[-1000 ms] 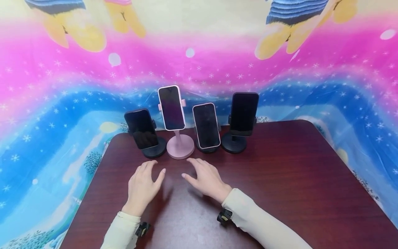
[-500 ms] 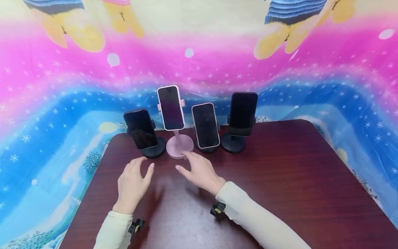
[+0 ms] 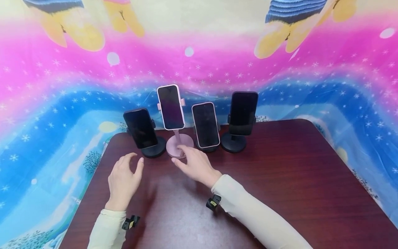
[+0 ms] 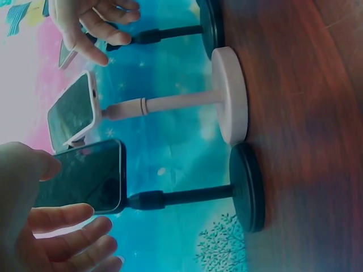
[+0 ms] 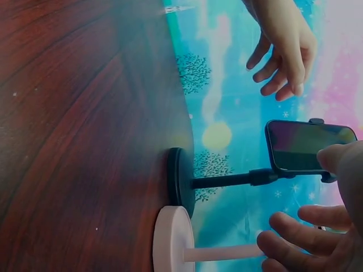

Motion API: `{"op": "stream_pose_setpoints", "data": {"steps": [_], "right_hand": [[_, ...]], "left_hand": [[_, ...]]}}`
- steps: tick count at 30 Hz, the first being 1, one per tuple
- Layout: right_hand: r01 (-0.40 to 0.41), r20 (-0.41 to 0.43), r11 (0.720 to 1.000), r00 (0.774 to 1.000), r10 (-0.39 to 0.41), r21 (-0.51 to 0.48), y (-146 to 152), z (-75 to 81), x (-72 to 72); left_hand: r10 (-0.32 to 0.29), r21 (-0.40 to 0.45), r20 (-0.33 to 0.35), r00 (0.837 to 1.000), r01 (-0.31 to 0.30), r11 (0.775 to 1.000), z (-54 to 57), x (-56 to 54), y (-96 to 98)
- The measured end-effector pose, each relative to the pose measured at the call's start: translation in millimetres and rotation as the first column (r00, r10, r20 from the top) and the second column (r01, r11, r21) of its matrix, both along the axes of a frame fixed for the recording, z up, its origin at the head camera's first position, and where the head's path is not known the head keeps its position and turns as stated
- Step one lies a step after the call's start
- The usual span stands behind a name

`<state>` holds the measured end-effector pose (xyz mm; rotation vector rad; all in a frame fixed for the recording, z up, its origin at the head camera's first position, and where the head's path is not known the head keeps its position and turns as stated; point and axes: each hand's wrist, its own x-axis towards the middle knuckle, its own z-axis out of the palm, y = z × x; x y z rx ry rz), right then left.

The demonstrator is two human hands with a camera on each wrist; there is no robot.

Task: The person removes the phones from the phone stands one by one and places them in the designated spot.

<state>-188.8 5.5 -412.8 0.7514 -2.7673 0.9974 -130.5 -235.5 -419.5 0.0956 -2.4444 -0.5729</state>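
My left hand (image 3: pixel 123 182) hovers at the front left with relaxed, spread fingers and holds nothing. Nearest to it is a black phone (image 3: pixel 141 128) on a black phone stand (image 3: pixel 154 148). My right hand (image 3: pixel 197 166), also holding nothing, reaches in from the right and overlaps the base of a pink phone stand (image 3: pixel 174 147) in the head view. Its thumb and fingers are parted. Clamped in the pink stand is a phone with a white rim (image 3: pixel 171 107). The left wrist view shows the pink stand's post (image 4: pixel 181 101) and the black stand's post (image 4: pixel 195 195) side by side.
To the right stand a pink-rimmed phone (image 3: pixel 206 125) on a dark base and a black phone (image 3: pixel 244 113) on a black stand (image 3: pixel 234 143). All stand along the back of the dark red wooden table (image 3: pixel 295 166). A colourful printed cloth (image 3: pixel 199 65) hangs behind.
Both hands have moved left and a little toward the phone stands. The right hand now overlaps the pink base. The phones and stands have stayed in place.
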Motion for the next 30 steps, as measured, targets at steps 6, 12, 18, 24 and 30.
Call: {"op": "stream_pose_setpoints", "data": {"steps": [6, 12, 18, 24, 30], "right_hand": [[-0.019, -0.003, 1.0, 1.0, 0.019, -0.02, -6.4, 4.3, -3.7], [-0.016, -0.048, 1.0, 0.999, 0.015, -0.008, -13.2, 9.0, -5.7], [-0.028, -0.052, 0.999, 0.998, 0.026, -0.031, -19.0, 15.7, -9.5], [-0.037, -0.052, 0.998, 0.998, 0.035, -0.045, -25.1, 23.2, -12.7], [-0.035, -0.038, 0.998, 0.999, 0.033, -0.045, -32.1, 30.8, -15.7]], "left_hand": [[0.018, 0.026, 0.0, 1.0, -0.018, 1.0, 6.9, -2.0, -7.4], [0.035, 0.044, -0.022, 0.999, -0.034, 0.998, 13.9, -4.3, -13.8], [0.042, 0.067, -0.047, 0.998, -0.039, 0.997, 22.2, -7.2, -19.8], [0.043, 0.092, -0.051, 0.998, -0.038, 0.995, 29.2, -11.7, -24.3], [0.045, 0.108, -0.07, 0.997, -0.038, 0.993, 33.4, -17.0, -27.6]]}}
